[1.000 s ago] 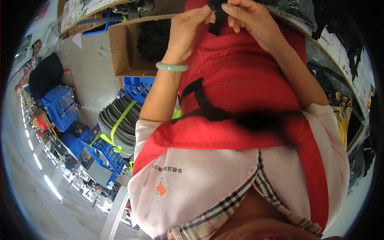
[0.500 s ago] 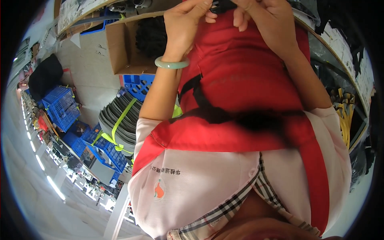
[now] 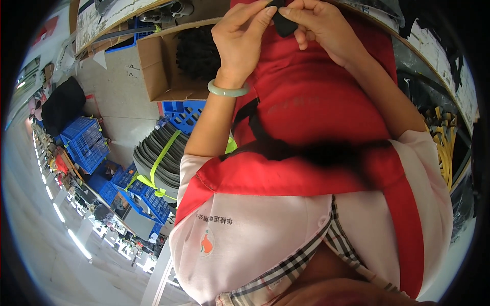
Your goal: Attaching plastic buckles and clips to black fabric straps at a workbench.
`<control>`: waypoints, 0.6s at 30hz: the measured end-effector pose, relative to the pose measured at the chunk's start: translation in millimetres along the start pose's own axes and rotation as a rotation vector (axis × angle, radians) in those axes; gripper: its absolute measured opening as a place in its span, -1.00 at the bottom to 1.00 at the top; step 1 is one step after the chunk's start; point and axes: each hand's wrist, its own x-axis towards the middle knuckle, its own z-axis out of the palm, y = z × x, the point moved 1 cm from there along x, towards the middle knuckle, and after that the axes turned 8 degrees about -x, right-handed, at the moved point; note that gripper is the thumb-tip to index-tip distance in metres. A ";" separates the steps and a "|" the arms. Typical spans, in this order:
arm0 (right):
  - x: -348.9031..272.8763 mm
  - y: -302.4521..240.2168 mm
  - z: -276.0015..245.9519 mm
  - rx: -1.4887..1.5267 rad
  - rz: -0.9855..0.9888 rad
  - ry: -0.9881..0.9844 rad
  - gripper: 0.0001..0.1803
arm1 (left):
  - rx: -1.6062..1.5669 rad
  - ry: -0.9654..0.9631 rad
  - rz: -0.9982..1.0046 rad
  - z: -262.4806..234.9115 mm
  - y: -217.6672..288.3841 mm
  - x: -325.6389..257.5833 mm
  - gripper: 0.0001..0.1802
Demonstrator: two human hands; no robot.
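Near the top edge of the view, both my hands pinch a small black piece of material (image 3: 285, 24) between them, above the red apron (image 3: 311, 81) on my lap. My left hand (image 3: 240, 43), with a pale green bangle (image 3: 227, 90) at its wrist, grips the piece's left side between thumb and fingertips. My right hand (image 3: 326, 30) holds its right side, thumb on top and fingers curled beneath. The piece's lower end hangs down between the two hands. Its upper part is partly cut off by the frame edge, and I cannot tell exactly what it is.
Left of my lap stands an open cardboard box (image 3: 154, 66) with black items (image 3: 196, 51) inside. Nearby are a strapped stack of dark sheets (image 3: 159, 153) and blue crates (image 3: 84, 143). A worktable edge (image 3: 434, 71) curves along the right, with yellow strips (image 3: 443, 148) below it.
Both hands have come slightly lower and closer together. More of the black piece now shows between them, hanging downward. The whole surroundings have shifted a little in the view.
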 end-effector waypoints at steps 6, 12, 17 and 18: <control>8.0 5.1 -5.4 0.164 0.029 -0.005 -0.82 | 0.094 0.029 -0.280 -20.6 -5.1 -10.4 -0.79; 18.1 20.7 -22.6 -0.015 0.085 -0.354 -0.71 | 0.052 -0.079 -0.284 -23.8 -0.5 -13.4 -0.84; 6.5 -34.8 6.9 -0.209 0.036 -0.091 -0.83 | -0.243 -0.005 -0.629 -38.6 1.2 -22.4 -0.80; 0.3 -47.0 9.2 -0.339 0.144 -0.004 -0.87 | -0.246 -0.010 -0.621 -37.9 2.7 -22.9 -0.80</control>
